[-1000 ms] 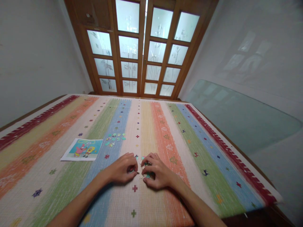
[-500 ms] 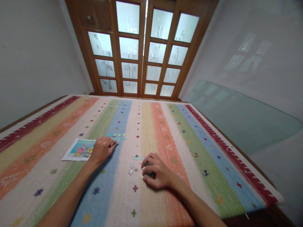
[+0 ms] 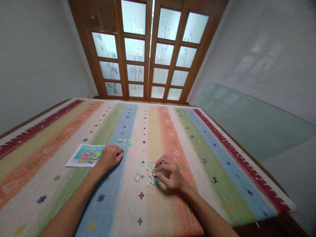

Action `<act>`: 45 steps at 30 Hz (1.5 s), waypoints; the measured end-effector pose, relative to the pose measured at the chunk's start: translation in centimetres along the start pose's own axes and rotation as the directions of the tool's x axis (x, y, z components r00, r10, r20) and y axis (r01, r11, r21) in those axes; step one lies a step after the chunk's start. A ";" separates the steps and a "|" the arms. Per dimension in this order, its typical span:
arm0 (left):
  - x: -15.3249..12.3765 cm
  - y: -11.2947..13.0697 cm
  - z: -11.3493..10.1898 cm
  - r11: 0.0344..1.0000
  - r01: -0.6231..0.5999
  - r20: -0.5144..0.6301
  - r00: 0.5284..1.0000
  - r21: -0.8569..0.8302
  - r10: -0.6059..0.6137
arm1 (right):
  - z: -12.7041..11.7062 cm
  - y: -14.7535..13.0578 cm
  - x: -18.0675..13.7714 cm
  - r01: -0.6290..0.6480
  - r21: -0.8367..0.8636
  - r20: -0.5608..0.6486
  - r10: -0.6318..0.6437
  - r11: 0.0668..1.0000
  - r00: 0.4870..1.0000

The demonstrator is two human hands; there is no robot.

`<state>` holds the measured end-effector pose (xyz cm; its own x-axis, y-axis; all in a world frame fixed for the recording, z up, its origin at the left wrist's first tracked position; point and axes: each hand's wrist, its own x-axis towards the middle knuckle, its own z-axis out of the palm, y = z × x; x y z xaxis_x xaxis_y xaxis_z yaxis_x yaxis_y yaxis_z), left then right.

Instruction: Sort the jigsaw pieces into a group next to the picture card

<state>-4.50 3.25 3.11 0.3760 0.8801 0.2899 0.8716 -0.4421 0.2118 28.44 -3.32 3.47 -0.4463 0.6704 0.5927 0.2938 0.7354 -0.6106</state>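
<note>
Several teal puzzle pieces [image 3: 124, 141] lie face up on the blue stripe. My left hand [image 3: 111, 156] rests just below them, its fingers closed on a small teal puzzle piece [image 3: 125, 150] at the fingertips. A picture card [image 3: 85, 154] with cartoon figures lies beside this hand, its right end partly behind the wrist. My right hand [image 3: 170, 172] is at the right side of a loose heap of puzzle pieces [image 3: 151, 179], some with the plain backing up. Its thumb and index finger come together over the heap; the piece between them is mostly hidden.
A few pink and teal puzzle pieces [image 3: 137, 175] lie left of the heap. A striped tablecloth [image 3: 128, 204] covers the table. Wooden glass-paned doors [image 3: 148, 49] stand beyond its far edge, and a pale glass panel [image 3: 251, 115] leans along the right wall.
My right hand has drawn back to the right and lifted, uncovering more of the heap. My left hand has shifted slightly right, and a teal piece now shows at its fingertips.
</note>
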 end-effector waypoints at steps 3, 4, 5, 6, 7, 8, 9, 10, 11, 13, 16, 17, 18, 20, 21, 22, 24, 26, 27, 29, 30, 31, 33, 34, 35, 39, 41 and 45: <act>0.0 0.1 0.0 1.000 0.007 -0.004 1.000 -0.002 -0.007 | -0.1 0.3 -0.1 -0.061 0.051 -0.081 0.065 0.997 0.995; 0.0 0.2 0.0 1.000 0.008 -0.008 1.000 -0.003 -0.008 | -0.2 0.5 -0.1 -0.096 0.092 -0.105 0.105 0.991 0.989; 0.0 0.2 0.0 1.000 0.010 -0.011 1.000 -0.005 -0.010 | -0.3 0.7 -0.1 -0.129 0.143 -0.132 0.148 0.981 0.980; 0.0 0.1 -0.1 1.000 0.010 -0.016 1.000 -0.008 -0.010 | -0.5 0.9 -0.1 -0.157 0.196 -0.161 0.189 0.968 0.969; 0.0 0.1 -0.1 1.000 0.010 -0.022 1.000 -0.013 -0.011 | -0.7 1.2 0.0 -0.179 0.244 -0.188 0.228 0.953 0.955; 0.0 0.0 -0.1 1.000 0.010 -0.028 1.000 -0.018 -0.010 | -1.0 1.5 0.0 -0.197 0.277 -0.212 0.260 0.940 0.942; 0.0 0.0 -0.1 1.000 0.010 -0.035 0.999 -0.025 -0.010 | -1.2 1.7 0.0 -0.214 0.293 -0.228 0.285 0.932 0.931; 0.0 0.0 -0.1 0.999 0.008 -0.043 0.999 -0.032 -0.010 | -1.4 2.0 0.0 -0.231 0.295 -0.235 0.305 0.927 0.923; 0.0 0.0 -0.1 0.999 0.006 -0.051 0.999 -0.041 -0.008 | -1.6 2.2 0.0 -0.249 0.288 -0.231 0.319 0.925 0.919; 0.0 0.4 -0.1 0.998 -0.007 -0.064 0.998 -0.065 0.003 | -1.7 2.3 0.1 -0.271 0.254 -0.199 0.324 0.929 0.925; -0.1 2.0 0.1 0.990 -0.068 -0.057 0.996 -0.125 0.061 | -1.3 2.2 0.2 -0.285 0.179 -0.089 0.304 0.942 0.949; -0.1 2.8 0.2 0.983 -0.101 -0.043 0.994 -0.152 0.095 | -1.1 2.1 0.2 -0.289 0.152 -0.042 0.298 0.945 0.954; -0.2 3.7 0.4 0.974 -0.136 -0.028 0.991 -0.181 0.133 | -0.9 2.0 0.2 -0.293 0.125 0.003 0.295 0.948 0.956; -0.4 5.7 0.7 0.950 -0.203 0.007 0.977 -0.237 0.211 | -0.5 1.8 0.3 -0.295 0.071 0.068 0.290 0.953 0.955; -0.5 6.7 0.9 0.938 -0.227 0.019 0.971 -0.260 0.240 | -0.3 1.6 0.3 -0.291 0.045 0.087 0.287 0.956 0.954; -0.6 7.6 1.0 0.926 -0.252 0.031 0.962 -0.281 0.272 | -0.2 1.5 0.3 -0.287 0.020 0.101 0.284 0.958 0.954; -0.9 9.0 1.3 0.906 -0.291 0.055 0.945 -0.309 0.322 | -0.2 1.2 0.3 -0.277 -0.020 0.128 0.277 0.961 0.952; -1.1 9.9 1.6 0.896 -0.309 0.072 0.935 -0.320 0.348 | -0.2 0.9 0.3 -0.264 -0.051 0.169 0.269 0.963 0.948; -1.2 10.1 1.7 0.894 -0.313 0.078 0.932 -0.321 0.354 | -0.1 0.8 0.3 -0.255 -0.068 0.194 0.263 0.965 0.945; -1.3 10.3 1.8 0.893 -0.315 0.082 0.930 -0.322 0.358 | 0.0 0.6 0.2 -0.226 -0.112 0.233 0.247 0.968 0.941; -1.3 10.2 1.9 0.893 -0.314 0.082 0.930 -0.323 0.357 | 0.1 0.5 0.2 -0.212 -0.136 0.240 0.240 0.968 0.941; -1.2 10.1 1.9 0.893 -0.313 0.081 0.931 -0.324 0.355 | 0.2 0.4 0.2 -0.200 -0.159 0.242 0.234 0.967 0.942; -1.2 9.8 1.9 0.892 -0.311 0.076 0.932 -0.328 0.353 | 0.4 0.4 0.1 -0.184 -0.192 0.235 0.227 0.964 0.945; -1.2 9.7 1.8 0.890 -0.312 0.074 0.932 -0.331 0.354 | 0.5 0.4 0.0 -0.180 -0.201 0.234 0.225 0.963 0.946; -1.2 9.5 1.8 0.888 -0.314 0.072 0.931 -0.335 0.357 | 0.6 0.5 0.0 -0.176 -0.206 0.235 0.223 0.963 0.946; -1.2 9.4 1.6 0.874 -0.327 0.064 0.926 -0.359 0.372 | 0.7 0.5 0.0 -0.161 -0.209 0.234 0.209 0.965 0.949; -1.3 9.6 1.5 0.867 -0.331 0.056 0.925 -0.373 0.377 | 0.7 0.5 0.0 -0.151 -0.206 0.224 0.197 0.967 0.955; -1.3 10.2 1.4 0.859 -0.322 0.029 0.931 -0.397 0.363 | 0.7 0.5 0.1 -0.145 -0.203 0.183 0.183 0.968 0.966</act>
<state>4.37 -2.20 3.57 0.6756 0.6644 0.3197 0.5030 -0.7323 0.4590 27.98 -2.99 2.88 -0.5323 0.7639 0.3649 0.5207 0.6352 -0.5704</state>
